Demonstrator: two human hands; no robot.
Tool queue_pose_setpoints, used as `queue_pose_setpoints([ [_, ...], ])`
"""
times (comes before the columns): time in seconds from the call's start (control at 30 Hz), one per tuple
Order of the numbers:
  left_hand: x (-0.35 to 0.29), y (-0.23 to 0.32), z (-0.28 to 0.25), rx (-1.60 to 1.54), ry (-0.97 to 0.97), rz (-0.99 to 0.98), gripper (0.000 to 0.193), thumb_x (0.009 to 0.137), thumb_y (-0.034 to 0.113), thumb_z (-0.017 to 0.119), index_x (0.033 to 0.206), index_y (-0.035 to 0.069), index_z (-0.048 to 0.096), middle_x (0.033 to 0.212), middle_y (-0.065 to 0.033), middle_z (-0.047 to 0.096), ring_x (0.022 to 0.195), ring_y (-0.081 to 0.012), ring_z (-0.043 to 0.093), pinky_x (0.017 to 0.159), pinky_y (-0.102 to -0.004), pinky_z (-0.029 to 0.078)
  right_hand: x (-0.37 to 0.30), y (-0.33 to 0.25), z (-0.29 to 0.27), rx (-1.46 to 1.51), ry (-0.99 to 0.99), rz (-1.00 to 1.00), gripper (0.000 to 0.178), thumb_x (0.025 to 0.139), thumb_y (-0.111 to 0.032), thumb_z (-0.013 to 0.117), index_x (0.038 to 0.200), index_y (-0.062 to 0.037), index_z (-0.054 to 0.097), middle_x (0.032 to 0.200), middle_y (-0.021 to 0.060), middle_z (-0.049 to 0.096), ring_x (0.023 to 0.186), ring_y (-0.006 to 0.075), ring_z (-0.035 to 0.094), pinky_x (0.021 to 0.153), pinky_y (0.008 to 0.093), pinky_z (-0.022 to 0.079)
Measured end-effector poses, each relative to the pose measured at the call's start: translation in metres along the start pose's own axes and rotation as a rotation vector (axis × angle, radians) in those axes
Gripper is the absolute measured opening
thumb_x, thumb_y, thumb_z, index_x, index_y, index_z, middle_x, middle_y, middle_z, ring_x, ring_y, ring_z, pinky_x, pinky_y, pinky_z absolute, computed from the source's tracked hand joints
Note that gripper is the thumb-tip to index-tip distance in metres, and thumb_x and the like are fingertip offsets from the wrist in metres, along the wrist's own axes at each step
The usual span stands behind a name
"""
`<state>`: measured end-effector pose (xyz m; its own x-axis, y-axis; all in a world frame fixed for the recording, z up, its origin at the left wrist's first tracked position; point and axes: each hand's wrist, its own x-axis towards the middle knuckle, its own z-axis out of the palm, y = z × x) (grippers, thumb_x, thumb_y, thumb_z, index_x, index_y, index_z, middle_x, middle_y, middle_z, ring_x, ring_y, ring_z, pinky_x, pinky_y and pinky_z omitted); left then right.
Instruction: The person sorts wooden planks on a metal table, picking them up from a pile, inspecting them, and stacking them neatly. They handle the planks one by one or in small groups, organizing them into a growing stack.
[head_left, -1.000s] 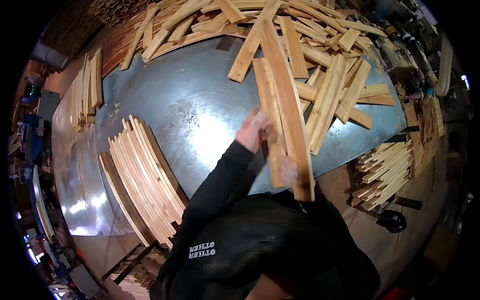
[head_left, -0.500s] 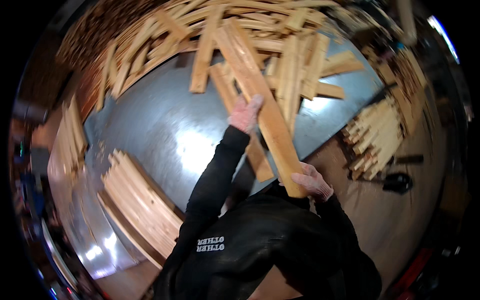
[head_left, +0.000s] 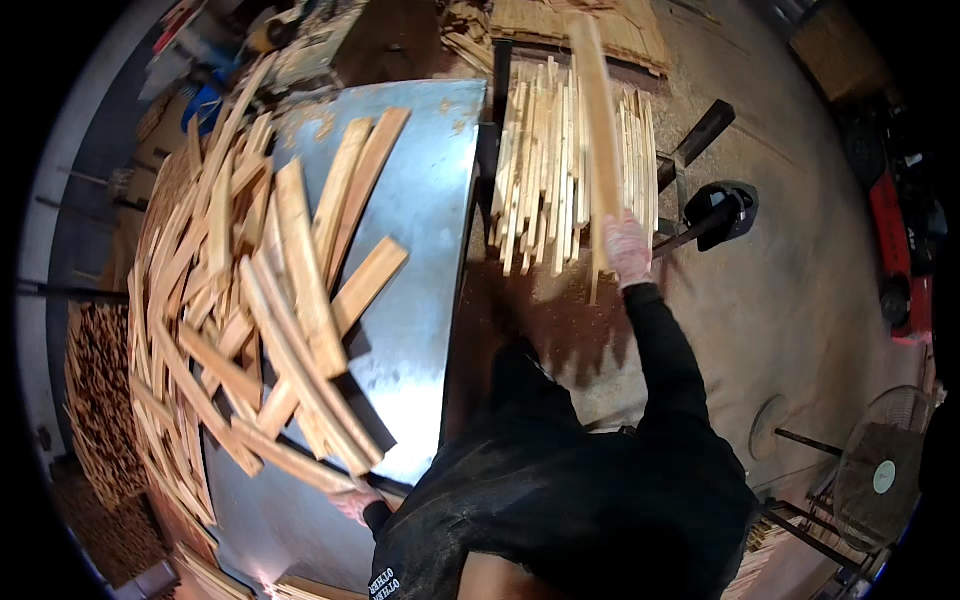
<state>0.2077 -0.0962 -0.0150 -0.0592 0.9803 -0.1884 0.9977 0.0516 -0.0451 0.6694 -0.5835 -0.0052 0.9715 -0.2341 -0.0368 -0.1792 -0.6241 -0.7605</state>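
My right hand [head_left: 628, 250], in a pale reddish glove, is closed round the near end of a long wooden board [head_left: 597, 130]. The board, blurred by motion, points away from me above a stack of light wooden strips [head_left: 545, 165]. My left hand [head_left: 354, 503], gloved alike, is at the near end of another wooden board [head_left: 290, 459] on the metal table [head_left: 425, 200]. Its fingers look closed on that end, though they are partly hidden. Several loose boards [head_left: 310, 260] lie crisscrossed on the table just beyond it.
A large heap of wooden pieces [head_left: 170, 390] lines the table's left side. Right of the strip stack are a dark post [head_left: 706, 132] and a black-headed object [head_left: 722, 215]. A round fan [head_left: 880, 470] stands at the lower right, with a red machine [head_left: 897, 245] farther off.
My view has turned right. My left hand has let go of the board both hands held and is now at another board. My right hand has carried the first board over the strip stack.
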Motion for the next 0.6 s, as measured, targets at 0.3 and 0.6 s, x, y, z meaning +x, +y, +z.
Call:
queue_pose_setpoints([
  [0.3,0.012,0.048,0.009,0.233,0.037,-0.275,0.047,0.087,0.021,0.063,0.125,0.010,0.039,0.123,-0.0180,0.060,0.108,-0.0357,0.063,0.088,-0.0470,0.054,0.206,0.156,0.003,-0.513,0.057,0.175,0.037,0.096,-0.036,0.045,0.108,-0.0049,0.060,0.100,0.0254,0.065,0.096,0.0412,0.063,0.081,0.0473,0.051],
  [0.6,0.003,0.066,0.003,0.317,-0.039,-0.182,0.042,0.088,0.027,0.060,0.124,0.007,0.049,0.121,-0.0172,0.062,0.108,-0.0349,0.063,0.090,-0.0456,0.052,0.237,0.216,0.053,-0.674,-0.142,-0.100,0.034,0.095,-0.018,0.039,0.118,-0.0034,0.059,0.125,0.0230,0.058,0.116,0.0366,0.056,0.096,0.0436,0.047],
])
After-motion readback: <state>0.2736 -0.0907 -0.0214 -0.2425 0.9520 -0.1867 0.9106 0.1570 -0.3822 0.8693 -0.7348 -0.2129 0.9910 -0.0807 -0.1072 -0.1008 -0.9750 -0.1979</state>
